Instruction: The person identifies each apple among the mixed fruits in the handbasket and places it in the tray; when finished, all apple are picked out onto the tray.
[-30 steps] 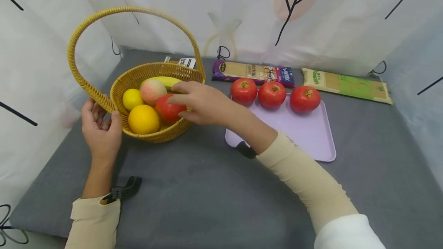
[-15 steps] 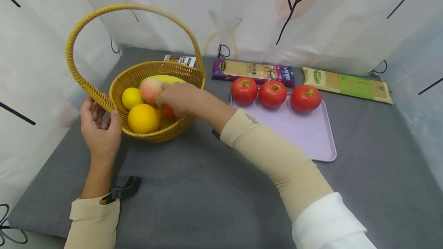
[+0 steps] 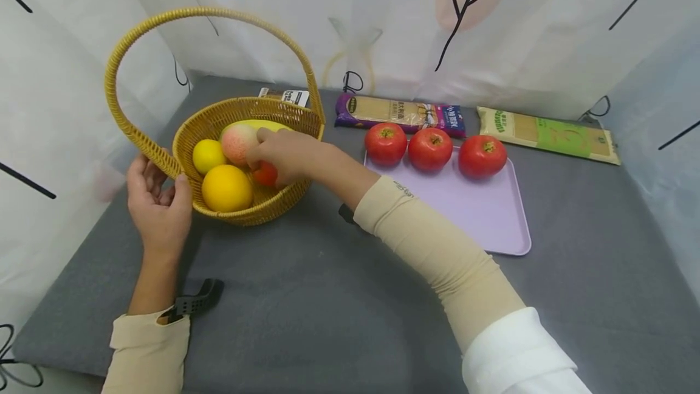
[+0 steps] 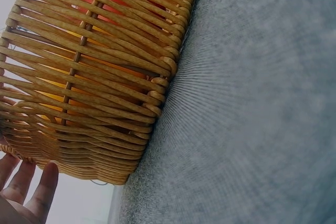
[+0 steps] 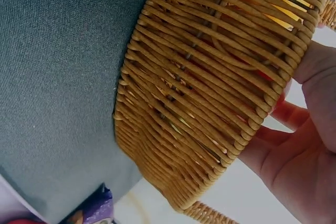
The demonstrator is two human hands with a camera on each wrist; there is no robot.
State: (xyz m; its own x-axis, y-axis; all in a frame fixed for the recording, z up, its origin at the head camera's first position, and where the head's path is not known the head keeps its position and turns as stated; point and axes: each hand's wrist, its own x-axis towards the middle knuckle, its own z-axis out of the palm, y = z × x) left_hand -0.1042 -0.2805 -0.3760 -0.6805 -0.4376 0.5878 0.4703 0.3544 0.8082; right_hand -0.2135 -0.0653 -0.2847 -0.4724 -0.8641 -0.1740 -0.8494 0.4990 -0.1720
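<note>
A yellow wicker basket (image 3: 248,214) with a tall arched handle stands at the left of the table. In it lie a peach (image 3: 237,145), a lemon (image 3: 208,155), an orange (image 3: 226,188), a banana (image 3: 257,124) and a red round fruit (image 3: 265,173). My left hand (image 3: 161,211) holds the basket where the handle joins the rim; the left wrist view shows its fingers (image 4: 44,190) against the wickerwork. Reaching over the near right rim, my right hand (image 3: 287,154) curls its fingers round the red fruit, which it partly hides.
A lilac tray (image 3: 487,217) lies right of the basket, with three red fruits (image 3: 430,149) along its far edge. Behind are a purple noodle pack (image 3: 399,114), a green-and-beige pack (image 3: 549,134) and another packet (image 3: 284,96). A patterned white curtain (image 3: 383,23) hangs behind.
My right hand has moved left and down into the basket, its spread fingers now closed round the red fruit. The left hand keeps its place.
</note>
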